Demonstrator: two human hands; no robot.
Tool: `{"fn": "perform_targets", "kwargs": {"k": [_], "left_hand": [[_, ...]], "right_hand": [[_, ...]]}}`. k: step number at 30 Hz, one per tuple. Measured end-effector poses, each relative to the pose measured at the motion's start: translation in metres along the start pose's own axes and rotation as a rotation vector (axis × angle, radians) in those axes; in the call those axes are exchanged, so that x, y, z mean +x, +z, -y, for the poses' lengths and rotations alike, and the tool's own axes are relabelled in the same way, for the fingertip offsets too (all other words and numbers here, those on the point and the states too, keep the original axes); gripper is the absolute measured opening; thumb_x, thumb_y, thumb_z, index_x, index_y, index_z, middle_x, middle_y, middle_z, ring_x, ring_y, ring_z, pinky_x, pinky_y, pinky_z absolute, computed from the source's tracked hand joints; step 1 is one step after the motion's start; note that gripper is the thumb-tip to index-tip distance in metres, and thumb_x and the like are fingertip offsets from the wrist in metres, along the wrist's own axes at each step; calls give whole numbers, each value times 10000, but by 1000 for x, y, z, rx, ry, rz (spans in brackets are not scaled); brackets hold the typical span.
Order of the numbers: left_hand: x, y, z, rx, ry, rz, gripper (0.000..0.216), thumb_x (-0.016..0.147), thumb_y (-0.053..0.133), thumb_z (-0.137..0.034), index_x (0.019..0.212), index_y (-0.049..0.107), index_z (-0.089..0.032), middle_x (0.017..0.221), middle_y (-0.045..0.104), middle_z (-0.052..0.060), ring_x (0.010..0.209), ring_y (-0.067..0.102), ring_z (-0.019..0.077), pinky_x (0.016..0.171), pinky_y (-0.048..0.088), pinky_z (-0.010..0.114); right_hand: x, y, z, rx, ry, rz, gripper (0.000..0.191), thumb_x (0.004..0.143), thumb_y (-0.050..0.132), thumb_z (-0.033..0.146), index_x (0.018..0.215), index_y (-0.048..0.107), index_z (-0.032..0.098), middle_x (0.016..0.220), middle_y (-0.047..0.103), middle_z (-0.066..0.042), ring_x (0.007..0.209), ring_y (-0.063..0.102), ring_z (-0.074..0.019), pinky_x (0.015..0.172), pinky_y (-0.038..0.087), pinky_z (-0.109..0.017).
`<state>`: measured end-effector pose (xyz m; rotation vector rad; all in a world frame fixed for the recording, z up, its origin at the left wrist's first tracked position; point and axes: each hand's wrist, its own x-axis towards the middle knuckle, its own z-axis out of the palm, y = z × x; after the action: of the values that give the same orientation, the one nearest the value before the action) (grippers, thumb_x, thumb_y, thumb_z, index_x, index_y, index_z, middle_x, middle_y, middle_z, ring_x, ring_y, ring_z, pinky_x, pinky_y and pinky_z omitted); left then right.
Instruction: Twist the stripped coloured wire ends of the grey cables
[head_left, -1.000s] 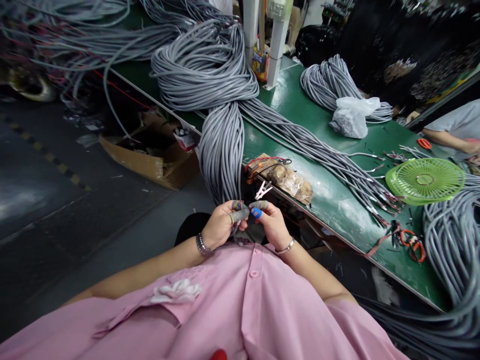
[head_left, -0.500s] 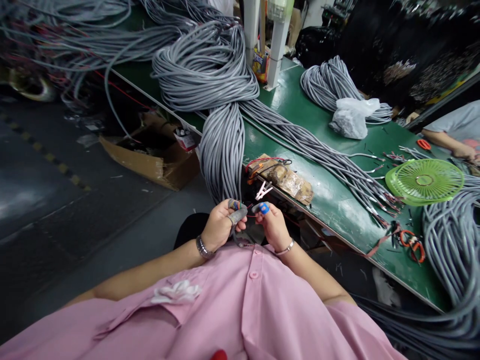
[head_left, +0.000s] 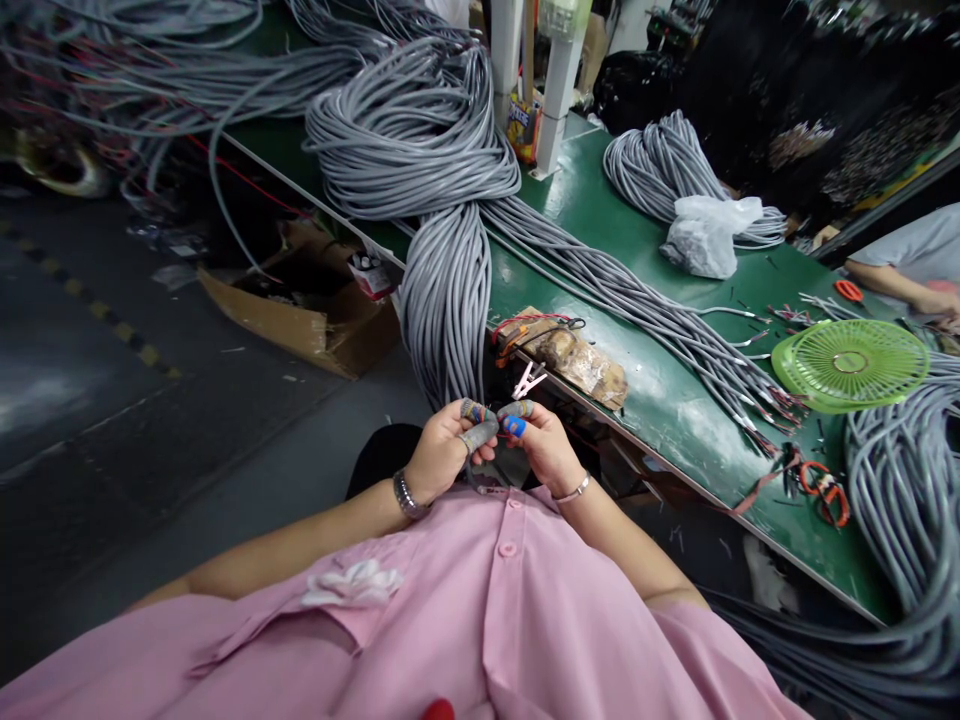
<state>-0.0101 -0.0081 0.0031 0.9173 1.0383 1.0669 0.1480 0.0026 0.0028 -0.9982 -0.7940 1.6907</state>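
Observation:
My left hand (head_left: pixel 444 448), with worn grey coverings on the thumb and a fingertip, is closed in a pinch on the end of a grey cable (head_left: pixel 471 474). The cable hangs below the fingers against the pink shirt. My right hand (head_left: pixel 549 448), a blue wrap on its thumb and a grey covering on a finger, is also pinched shut. Its fingertips meet those of the left hand, hiding what lies between them. Just beyond the hands, a pale pink clothespin (head_left: pixel 529 380) stands by the table edge. A thick bundle of grey cables (head_left: pixel 446 310) drapes over the edge behind my left hand.
On the green table (head_left: pixel 585 235) lie a taped brown block (head_left: pixel 574 358), a green fan (head_left: pixel 849 365), orange-handled scissors (head_left: pixel 825 492) and a plastic bag (head_left: pixel 705 235). More grey cables (head_left: pixel 900 500) hang at right. A co-worker's arm (head_left: pixel 892 285) reaches in. A cardboard box (head_left: pixel 300 340) sits below left.
My right hand has moved slightly left, closing the gap so the fingertips of both hands touch. The thin red wire seen between them before is now covered.

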Motion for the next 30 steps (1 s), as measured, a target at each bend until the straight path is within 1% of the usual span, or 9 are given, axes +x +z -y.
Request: {"fn": "perform_targets", "kwargs": {"k": [6, 8, 12, 14, 15, 21, 23, 26, 30], "left_hand": [[0, 2, -1, 15, 2, 4, 219, 775, 705, -291, 854, 555, -152, 635, 661, 3, 492, 607, 104, 416, 424, 170], [0, 4, -3, -30, 2, -17, 252, 761, 719, -274, 909, 553, -154, 661, 667, 1, 517, 622, 107, 440, 439, 171], [1, 7, -9, -152, -49, -7, 521, 710, 759, -199, 1159, 495, -187, 765, 695, 1, 611, 665, 126, 544, 501, 201], [2, 7, -11, -200, -90, -2, 614, 683, 774, -166, 1217, 472, -187, 789, 702, 12, 652, 680, 141, 580, 518, 219], [3, 7, -11, -219, -110, -1, 618, 671, 780, -153, 1212, 481, -180, 791, 704, 18, 661, 683, 145, 587, 521, 222], [6, 3, -9, -257, -264, 43, 351, 634, 802, -134, 936, 624, -121, 718, 700, 36, 596, 658, 128, 536, 504, 203], [6, 2, -9, -253, -256, 67, 310, 642, 802, -149, 909, 646, -123, 717, 704, 38, 586, 656, 127, 532, 506, 207], [5, 0, -7, -213, -224, 146, 254, 665, 795, -179, 882, 676, -122, 737, 716, 58, 590, 664, 137, 489, 479, 195], [4, -3, -3, -134, -110, 195, 216, 683, 784, -190, 875, 709, -127, 787, 727, 80, 647, 682, 164, 461, 443, 187]], "right_hand": [[-1, 0, 0, -53, -33, -37, 167, 664, 782, 262, 758, 686, 163, 686, 639, 12, 563, 504, -79, 540, 408, -214], [-2, 1, -1, -13, -16, -58, 178, 657, 791, 267, 743, 679, 159, 661, 626, 16, 540, 490, -73, 522, 400, -211], [-3, 2, 1, 147, 61, -59, 221, 630, 817, 281, 718, 655, 159, 600, 590, 27, 499, 453, -66, 491, 396, -205], [-4, 1, 2, 201, 103, -47, 236, 620, 827, 283, 713, 648, 159, 588, 582, 28, 495, 448, -67, 486, 404, -202], [-4, 1, 2, 217, 120, -42, 240, 618, 829, 281, 710, 645, 158, 581, 575, 30, 492, 445, -66, 485, 408, -201], [-3, -2, 1, 240, 149, -28, 232, 642, 816, 275, 723, 636, 153, 582, 551, 35, 490, 439, -59, 483, 415, -189], [-2, -3, 0, 253, 162, -20, 239, 640, 817, 281, 721, 633, 152, 579, 543, 38, 484, 429, -56, 478, 414, -185], [0, -4, -1, 266, 175, 7, 242, 640, 818, 279, 720, 629, 150, 577, 548, 36, 485, 432, -56, 484, 419, -186], [0, -4, 0, 228, 155, 16, 242, 644, 817, 285, 703, 618, 159, 568, 561, 35, 491, 464, -67, 495, 424, -199]]}}
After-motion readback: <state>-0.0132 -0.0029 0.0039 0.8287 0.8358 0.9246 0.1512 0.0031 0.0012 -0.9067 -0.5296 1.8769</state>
